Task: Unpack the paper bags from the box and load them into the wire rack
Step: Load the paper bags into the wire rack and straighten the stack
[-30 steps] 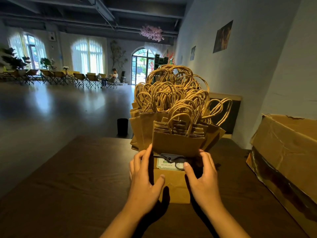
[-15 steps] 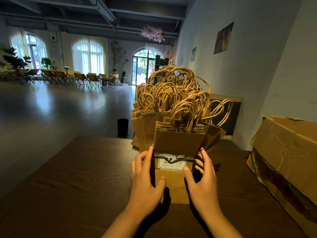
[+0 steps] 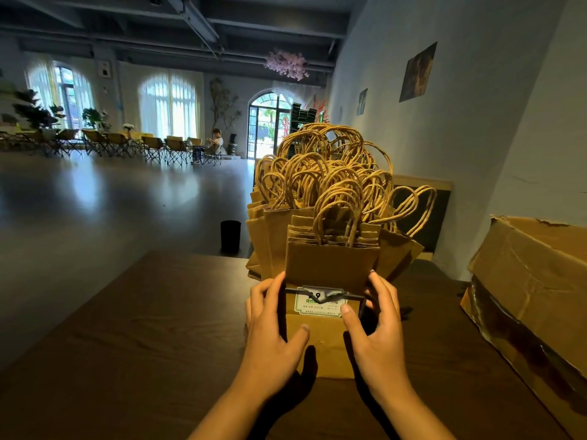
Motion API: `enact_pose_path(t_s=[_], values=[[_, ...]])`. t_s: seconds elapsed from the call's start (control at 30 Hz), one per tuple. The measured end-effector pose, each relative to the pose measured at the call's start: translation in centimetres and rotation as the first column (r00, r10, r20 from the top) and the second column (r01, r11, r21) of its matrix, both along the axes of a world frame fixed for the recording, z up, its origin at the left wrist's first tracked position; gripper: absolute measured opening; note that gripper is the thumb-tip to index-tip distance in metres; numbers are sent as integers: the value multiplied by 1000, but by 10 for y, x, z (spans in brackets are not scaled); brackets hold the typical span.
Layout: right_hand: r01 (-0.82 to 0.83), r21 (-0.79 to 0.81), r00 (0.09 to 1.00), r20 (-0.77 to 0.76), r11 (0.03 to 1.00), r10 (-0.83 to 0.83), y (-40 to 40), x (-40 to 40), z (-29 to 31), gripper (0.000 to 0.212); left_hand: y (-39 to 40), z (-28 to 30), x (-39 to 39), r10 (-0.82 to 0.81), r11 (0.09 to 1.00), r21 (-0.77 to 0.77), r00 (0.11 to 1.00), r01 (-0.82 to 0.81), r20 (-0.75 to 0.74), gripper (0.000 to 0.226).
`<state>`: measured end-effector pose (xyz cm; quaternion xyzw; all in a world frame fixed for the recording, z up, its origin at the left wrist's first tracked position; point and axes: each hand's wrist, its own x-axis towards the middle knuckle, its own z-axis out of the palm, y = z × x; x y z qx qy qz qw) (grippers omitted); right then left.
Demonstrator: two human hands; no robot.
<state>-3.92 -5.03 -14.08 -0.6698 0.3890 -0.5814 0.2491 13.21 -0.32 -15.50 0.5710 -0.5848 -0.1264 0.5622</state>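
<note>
Dark wood tabletop (image 3: 133, 328) carries a wire rack (image 3: 324, 296) crammed with upright brown paper bags (image 3: 330, 262), their twisted handles fanning in a tangle above a green-and-white label. Left hand (image 3: 273, 331) and right hand (image 3: 378, 331) each clasp the front bags, fingers round the sides and thumbs across the face. Battered cardboard box (image 3: 533, 296) sits well apart at right.
</note>
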Motion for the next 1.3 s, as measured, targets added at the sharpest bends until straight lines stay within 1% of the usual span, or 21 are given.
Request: enact_pose_path(t_s=[0.13, 0.3, 0.33, 0.4, 0.47, 0.53, 0.6, 0.7, 0.77, 0.9, 1.07, 1.2, 1.3], values=[[16, 23, 999, -39, 1000, -15, -7, -2, 0, 63, 0, 1, -2, 29, 1000, -2, 999, -29, 14, 77], [27, 83, 998, -60, 996, -22, -6, -3, -5, 65, 1, -1, -3, 60, 998, -15, 997, -59, 53, 75], [28, 77, 998, -57, 997, -24, -6, -4, -5, 64, 0, -1, -3, 79, 997, -23, 996, -78, 49, 74], [43, 13, 996, -78, 999, -42, -5, -4, -4, 63, -1, -2, -2, 102, 994, -28, 994, -101, 40, 71], [70, -31, 991, -109, 997, -73, -4, -4, -3, 63, -1, -4, 0, 97, 995, -37, 993, -94, 66, 71], [101, -42, 987, -123, 994, -105, -3, -3, -4, 65, -2, -6, 1, 86, 995, -49, 993, -82, 84, 73], [142, -49, 983, -110, 989, -147, -4, -4, -6, 69, -2, -7, 1, 78, 996, -47, 994, -75, 78, 73], [173, -8, 984, -46, 985, -173, -6, -6, -5, 77, -1, -8, -1, 81, 996, -48, 994, -77, 77, 76], [169, 9, 986, -14, 986, -169, -7, -7, -4, 76, -1, -9, -1, 86, 995, -60, 994, -82, 73, 83], [150, -1, 988, 31, 989, -150, -3, -8, -4, 72, 1, -6, -2, 53, 996, -78, 998, -51, 18, 91], [101, -56, 994, 53, 993, -98, 1, -8, -1, 69, 2, -3, 1, 4, 998, -67, 1000, -3, 13, 97], [32, -66, 998, 64, 997, -28, 2, -7, -1, 64, 1, -2, 3, -8, 997, -78, 1000, 9, 20, 97], [-1, -53, 998, 68, 999, 5, 4, -7, 1, 66, 3, 0, 1, -21, 996, -92, 999, 24, 30, 94]])
